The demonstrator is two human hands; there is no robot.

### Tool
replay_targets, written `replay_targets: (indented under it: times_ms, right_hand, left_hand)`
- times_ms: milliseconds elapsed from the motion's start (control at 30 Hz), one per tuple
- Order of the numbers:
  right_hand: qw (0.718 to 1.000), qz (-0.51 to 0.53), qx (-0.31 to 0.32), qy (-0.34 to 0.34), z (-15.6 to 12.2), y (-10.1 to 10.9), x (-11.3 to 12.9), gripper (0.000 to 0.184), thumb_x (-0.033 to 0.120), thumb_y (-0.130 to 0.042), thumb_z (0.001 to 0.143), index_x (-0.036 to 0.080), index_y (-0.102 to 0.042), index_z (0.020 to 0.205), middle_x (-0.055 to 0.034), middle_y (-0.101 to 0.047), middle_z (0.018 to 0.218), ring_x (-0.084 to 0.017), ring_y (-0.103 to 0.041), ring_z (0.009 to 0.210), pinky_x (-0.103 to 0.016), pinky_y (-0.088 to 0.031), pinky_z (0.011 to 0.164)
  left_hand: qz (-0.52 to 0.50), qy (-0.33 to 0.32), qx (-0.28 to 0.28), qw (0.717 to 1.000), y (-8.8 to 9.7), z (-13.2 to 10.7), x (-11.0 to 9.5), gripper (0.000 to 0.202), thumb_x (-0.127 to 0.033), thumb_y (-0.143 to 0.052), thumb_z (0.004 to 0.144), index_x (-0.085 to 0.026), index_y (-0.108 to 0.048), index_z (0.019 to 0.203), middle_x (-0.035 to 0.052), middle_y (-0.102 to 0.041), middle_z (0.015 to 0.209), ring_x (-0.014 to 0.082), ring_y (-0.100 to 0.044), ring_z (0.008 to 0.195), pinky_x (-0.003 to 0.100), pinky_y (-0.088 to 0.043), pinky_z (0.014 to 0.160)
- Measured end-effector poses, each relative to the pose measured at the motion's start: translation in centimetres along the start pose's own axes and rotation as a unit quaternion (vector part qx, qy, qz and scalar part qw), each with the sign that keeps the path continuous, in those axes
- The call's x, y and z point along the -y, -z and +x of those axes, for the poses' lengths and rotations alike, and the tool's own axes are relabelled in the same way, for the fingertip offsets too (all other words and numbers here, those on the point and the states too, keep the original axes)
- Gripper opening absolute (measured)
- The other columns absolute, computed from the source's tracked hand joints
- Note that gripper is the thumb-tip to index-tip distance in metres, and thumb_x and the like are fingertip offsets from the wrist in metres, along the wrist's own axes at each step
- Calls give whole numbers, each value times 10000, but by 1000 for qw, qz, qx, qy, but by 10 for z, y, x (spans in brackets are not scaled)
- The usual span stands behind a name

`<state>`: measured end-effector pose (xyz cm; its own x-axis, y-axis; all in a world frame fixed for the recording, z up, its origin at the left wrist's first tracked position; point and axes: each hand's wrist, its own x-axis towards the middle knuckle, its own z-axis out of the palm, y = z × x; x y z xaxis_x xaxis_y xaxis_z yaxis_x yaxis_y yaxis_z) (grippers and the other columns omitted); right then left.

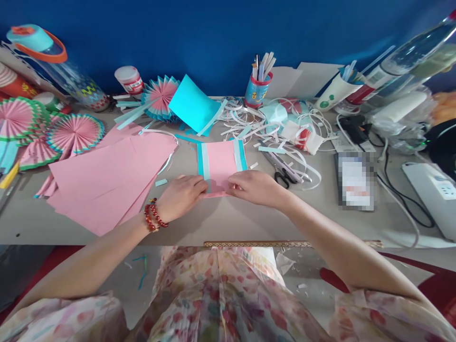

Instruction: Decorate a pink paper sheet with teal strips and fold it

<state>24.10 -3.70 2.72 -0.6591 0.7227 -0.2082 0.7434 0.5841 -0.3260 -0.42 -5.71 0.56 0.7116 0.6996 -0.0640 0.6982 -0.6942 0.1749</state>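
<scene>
On the table before me lies a pink sheet of paper (223, 159) with blue and pale strips along its left and right sides. Its near edge is folded up in a narrow band. My left hand (183, 194) pinches the left end of this fold, a beaded bracelet (154, 216) on its wrist. At the right end, my right hand (251, 186) has its fingers closed on the same fold. The fingertips of both hands partly cover the near edge. Left of my hands is a stack of larger pink sheets (110, 175).
Pleated paper fans (76, 134) lie at the left. Behind the sheet are a bright blue paper (192, 104), a pen cup (257, 90) and tangled white strips (245, 118). To the right are scissors (283, 178), a phone (356, 180), cables and a power strip (431, 194).
</scene>
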Motion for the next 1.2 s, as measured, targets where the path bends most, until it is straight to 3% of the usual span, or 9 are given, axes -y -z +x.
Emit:
replay_targets:
  times_ms: [233, 767, 867, 1033, 1200]
  right_hand:
    - [999, 34, -6, 9, -3, -6, -8, 171, 248, -497, 935, 207, -642, 853, -20, -687, 898, -158, -594, 823, -253, -314, 689]
    - [1000, -1, -5, -2, -2, -9, -7, 140, 250, -537, 933, 192, -637, 854, -35, -693, 908, -175, -608, 849, -266, -318, 686]
    - [1000, -22, -9, -16, -3, -10, -4, 192, 313, -540, 951, 179, -625, 842, -53, -691, 899, -186, -609, 841, -272, -310, 671]
    - [999, -27, -18, -31, -4, -11, 1, 214, 334, -543, 956, 178, -627, 834, -56, -685, 881, -186, -603, 826, -273, -301, 659]
    - [1000, 11, -22, -9, -12, -5, -10, 185, 324, -563, 932, 186, -613, 821, -37, -671, 843, -167, -576, 785, -259, -301, 654]
  left_hand:
    - [-13, 6, -12, 1000, -1, -1, 0, 171, -246, -435, 989, -180, -560, 894, 40, -603, 894, 184, -587, 795, 327, -381, 746]
    - [1, -1, -20, 1000, -2, -1, -1, 151, -230, -468, 981, -170, -571, 887, 29, -595, 894, 179, -580, 802, 333, -398, 766]
    - [34, -22, -41, 998, -5, -4, -2, 142, -185, -473, 968, -182, -605, 1018, 42, -602, 932, 189, -570, 844, 338, -393, 779]
    - [106, -121, -42, 986, -6, -6, -3, 473, -109, -447, 950, -325, -477, 1370, 55, -606, 1075, 214, -522, 951, 359, -383, 835]
    - [125, -160, -19, 979, -1, -1, -3, 480, -138, -461, 956, -313, -451, 1403, 55, -599, 1160, 217, -492, 1011, 370, -382, 918]
